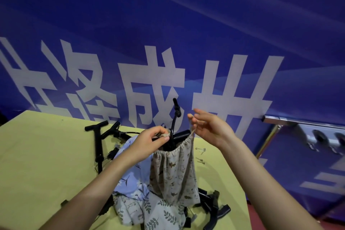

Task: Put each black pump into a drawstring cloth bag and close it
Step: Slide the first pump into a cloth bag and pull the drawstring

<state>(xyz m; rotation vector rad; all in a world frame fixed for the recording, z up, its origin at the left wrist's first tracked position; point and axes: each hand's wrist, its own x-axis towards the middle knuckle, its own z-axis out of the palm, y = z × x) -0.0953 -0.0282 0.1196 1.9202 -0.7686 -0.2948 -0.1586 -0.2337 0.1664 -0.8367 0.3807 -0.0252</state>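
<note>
Pump point(175, 117) pokes from the bag point(173, 170); your left hand point(147, 142) pinches its rim, right hand point(209, 127) pinches the cord point(192, 131), so pull apart evenly.

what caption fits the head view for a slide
Both hands, left and right, pull the drawstrings of a beige bag holding a black pump.

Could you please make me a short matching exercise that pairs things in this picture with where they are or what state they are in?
Things:
1. beige patterned drawstring cloth bag
2. black T-handle pump
3. light blue floral cloth bag
4. small metal needles

States:
A. lying flat on the yellow table, left
B. held up, mouth gathered
C. scattered to the right
D. under the left forearm

Pairs: 1-B, 2-A, 3-D, 4-C
</note>
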